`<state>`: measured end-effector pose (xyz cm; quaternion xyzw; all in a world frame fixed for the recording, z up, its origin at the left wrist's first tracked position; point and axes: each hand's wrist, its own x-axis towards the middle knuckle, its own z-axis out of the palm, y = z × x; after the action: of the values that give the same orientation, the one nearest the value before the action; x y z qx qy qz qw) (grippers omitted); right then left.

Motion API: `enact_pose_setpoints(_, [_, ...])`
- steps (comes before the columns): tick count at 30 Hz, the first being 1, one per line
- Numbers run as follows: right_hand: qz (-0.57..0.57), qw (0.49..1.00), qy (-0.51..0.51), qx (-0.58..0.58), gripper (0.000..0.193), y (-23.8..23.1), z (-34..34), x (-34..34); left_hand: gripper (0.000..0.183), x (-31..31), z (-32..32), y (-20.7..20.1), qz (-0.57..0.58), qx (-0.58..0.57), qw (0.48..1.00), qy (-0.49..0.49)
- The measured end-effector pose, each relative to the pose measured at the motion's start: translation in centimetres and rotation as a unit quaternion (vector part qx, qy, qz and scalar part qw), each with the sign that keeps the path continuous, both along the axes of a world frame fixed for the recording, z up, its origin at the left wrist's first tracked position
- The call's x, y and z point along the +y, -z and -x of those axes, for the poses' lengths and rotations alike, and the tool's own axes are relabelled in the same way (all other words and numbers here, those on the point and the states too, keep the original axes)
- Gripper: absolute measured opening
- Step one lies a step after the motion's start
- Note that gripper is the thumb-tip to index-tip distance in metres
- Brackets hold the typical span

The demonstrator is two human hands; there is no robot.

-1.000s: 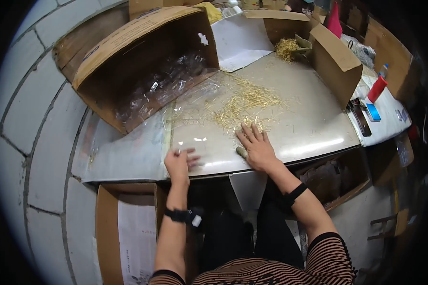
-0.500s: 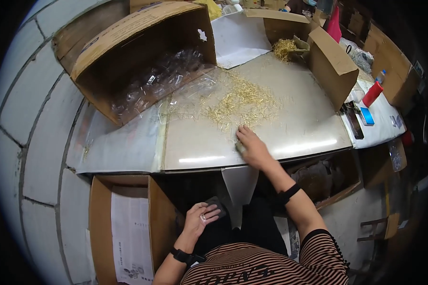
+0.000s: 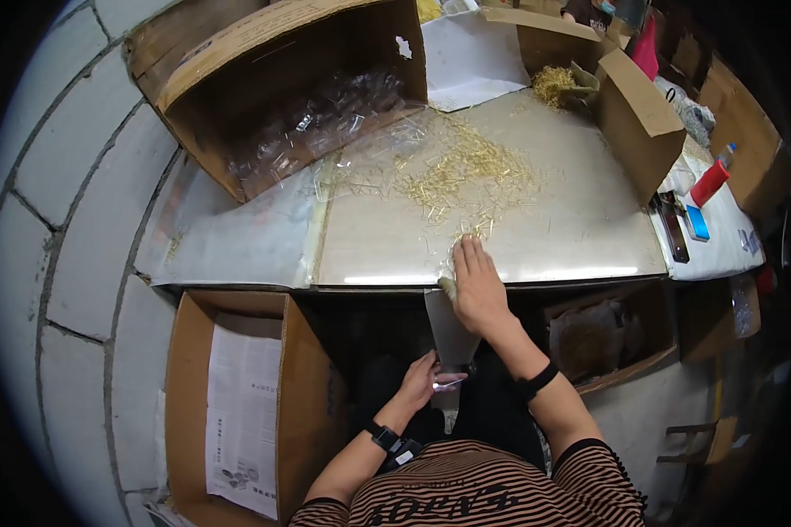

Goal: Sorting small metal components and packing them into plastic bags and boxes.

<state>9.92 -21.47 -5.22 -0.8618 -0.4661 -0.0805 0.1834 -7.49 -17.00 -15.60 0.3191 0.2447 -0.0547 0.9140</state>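
Observation:
A loose spread of thin golden metal pins lies on the smooth tabletop. My right hand rests at the table's front edge, fingers stretched out and palm down, its fingertips touching the nearest pins. A pale covering shows on its thumb. From the edge just below hangs a grey-white sheet like a chute, narrowing downward. At its lower end, above my lap, my left hand grips a small clear plastic box. Its contents cannot be made out.
A large cardboard box on its side holds many clear plastic boxes at the back left. More pins are heaped at the far right beside a cardboard wall. An open carton stands below left; a red bottle lies right.
My right hand has drawn back toward the table edge, with some pins trailing to its fingertips. My left hand has moved right, bringing the clear box under the hanging sheet. The view has shifted.

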Motion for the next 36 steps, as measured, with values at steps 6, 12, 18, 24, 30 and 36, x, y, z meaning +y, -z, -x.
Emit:
enact_pose_setpoints(6, [-0.039,0.99,-0.066,0.12,0.045,-4.1,3.0,-5.1,0.053,0.6,-1.9,1.5,0.003,0.035,0.999,0.028])
enact_pose_setpoints(12, [-0.087,0.98,-0.086,0.154,0.049,-5.2,2.4,-8.0,0.058,0.4,-1.8,3.0,-0.018,-0.034,0.997,0.065])
enact_pose_setpoints(18, [-0.051,0.978,-0.173,0.108,0.041,-5.0,0.8,-5.4,0.054,0.0,-1.6,2.6,-0.038,-0.009,0.998,0.041])
enact_pose_setpoints(24, [-0.031,0.994,-0.086,0.057,0.04,-1.1,-2.1,-3.6,0.047,-0.1,-0.9,2.5,-0.039,0.035,0.999,-0.002])
enact_pose_setpoints(30, [-0.054,0.997,0.04,-0.026,0.037,-1.0,-3.0,-3.4,0.048,0.1,-1.1,2.4,-0.049,0.003,0.999,-0.013])
enact_pose_setpoints(36, [-0.059,0.995,-0.069,0.033,0.037,-2.1,-0.5,-4.6,0.05,0.1,-1.5,2.5,-0.057,0.022,0.998,0.0])
